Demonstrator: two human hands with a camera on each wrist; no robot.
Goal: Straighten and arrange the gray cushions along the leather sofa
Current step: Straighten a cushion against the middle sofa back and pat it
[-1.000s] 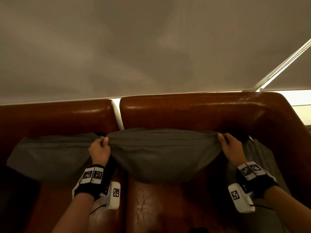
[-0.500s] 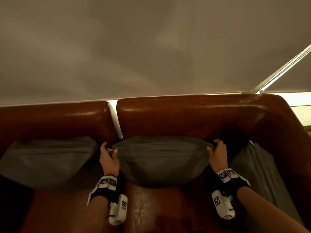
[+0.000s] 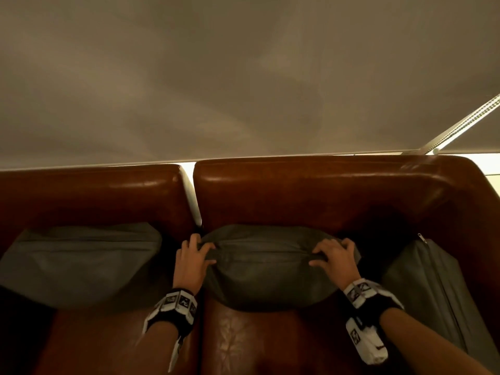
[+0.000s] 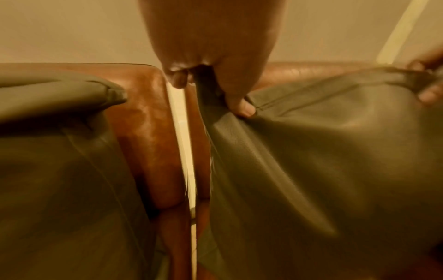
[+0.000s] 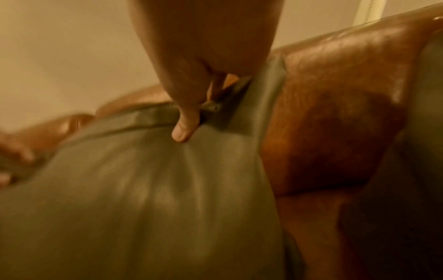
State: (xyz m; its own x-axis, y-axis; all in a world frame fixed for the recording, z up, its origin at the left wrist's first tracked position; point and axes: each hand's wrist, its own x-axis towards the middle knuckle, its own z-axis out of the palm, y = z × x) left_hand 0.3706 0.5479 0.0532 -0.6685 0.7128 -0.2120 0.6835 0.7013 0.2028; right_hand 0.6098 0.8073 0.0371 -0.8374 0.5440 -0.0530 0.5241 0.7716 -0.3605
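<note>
The middle gray cushion (image 3: 266, 269) leans against the back of the brown leather sofa (image 3: 311, 190). My left hand (image 3: 193, 257) grips its upper left corner, thumb on the front face (image 4: 242, 108). My right hand (image 3: 334, 257) grips its upper right corner, fingers curled over the top edge and thumb on the front (image 5: 184, 125). The cushion's top edge is squeezed inward between both hands. A second gray cushion (image 3: 81, 261) rests against the left sofa section. A third gray cushion (image 3: 430, 288) with a zipper stands along the right armrest.
A narrow gap (image 3: 193, 196) separates the two sofa sections. A plain beige wall (image 3: 243, 77) rises behind the sofa, with a bright window strip (image 3: 468, 123) at the right. Bare brown seat leather (image 3: 238, 345) lies in front of the cushions.
Both hands lowered the middle cushion onto the seat and moved closer together, bunching its top. The right hand shifted inward from the far corner.
</note>
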